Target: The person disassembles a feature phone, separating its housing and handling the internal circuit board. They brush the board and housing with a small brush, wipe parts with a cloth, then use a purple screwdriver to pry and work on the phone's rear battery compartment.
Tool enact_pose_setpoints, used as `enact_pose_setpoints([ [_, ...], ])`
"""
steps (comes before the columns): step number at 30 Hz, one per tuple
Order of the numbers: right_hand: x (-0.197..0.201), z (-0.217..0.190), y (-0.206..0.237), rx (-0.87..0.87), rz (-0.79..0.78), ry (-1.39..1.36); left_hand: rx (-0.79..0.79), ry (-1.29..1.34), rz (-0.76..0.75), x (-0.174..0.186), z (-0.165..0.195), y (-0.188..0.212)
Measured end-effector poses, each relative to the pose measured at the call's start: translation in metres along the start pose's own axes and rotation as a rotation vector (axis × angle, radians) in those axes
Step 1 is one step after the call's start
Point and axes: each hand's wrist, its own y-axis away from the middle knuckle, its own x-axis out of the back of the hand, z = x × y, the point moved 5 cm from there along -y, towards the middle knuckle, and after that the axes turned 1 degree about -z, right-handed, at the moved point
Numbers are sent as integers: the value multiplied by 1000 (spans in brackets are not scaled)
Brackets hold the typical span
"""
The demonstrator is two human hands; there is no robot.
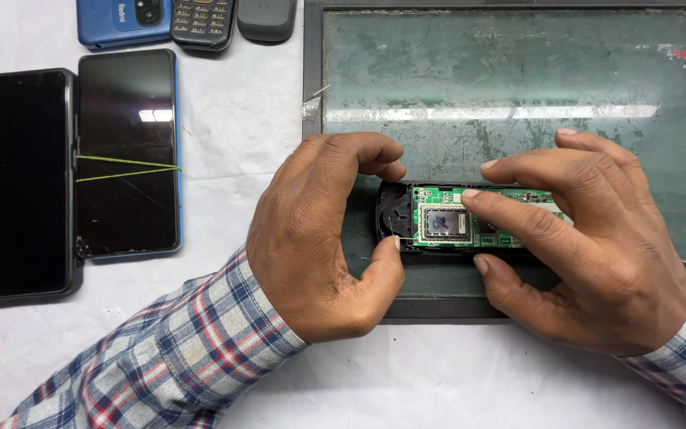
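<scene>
Green circuit board (482, 214) bared inside a small opened phone (454, 218), lying flat on a worn glass-topped mat (518, 79) between the two hands. Left hand (319, 238) curled over the phone's left end, thumb tip touching the near edge by the round black recess, forefinger bent above the far edge; pinching that end rather than closed into a fist. Right hand (589, 238) spread over the right part of the board, forefinger tip pressed beside the small metal-framed screen (444, 222), thumb under the near edge, other fingers arched above the far edge; a loose grasp on the phone's right half. Plaid sleeves on both wrists. Further left, on the white-covered counter (224, 143), well apart from the hands: two dark smartphones side by side, the black one (17, 183) outermost, the blue-edged one (129, 151) wrapped by a thin yellow-green band. Along the far edge, a blue phone (121, 20), a keypad phone (202, 22) and a grey phone (266, 17), each partly cut off.
</scene>
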Motion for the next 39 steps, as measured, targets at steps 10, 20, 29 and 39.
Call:
enact_pose_setpoints([
  [10, -2, 1, 0, -23, -12, -39, -47, -24, 9, 1, 1, -1],
  [20, -13, 4, 3, -64, 36, -57, -10, 1, -25, 6, 7, -6],
  [29, -25, 8, 16, -76, 96, -52, 38, -19, -64, 2, 8, -4],
  [39, -26, 6, 14, -72, 122, -60, 37, -25, -80, 3, 7, -2],
])
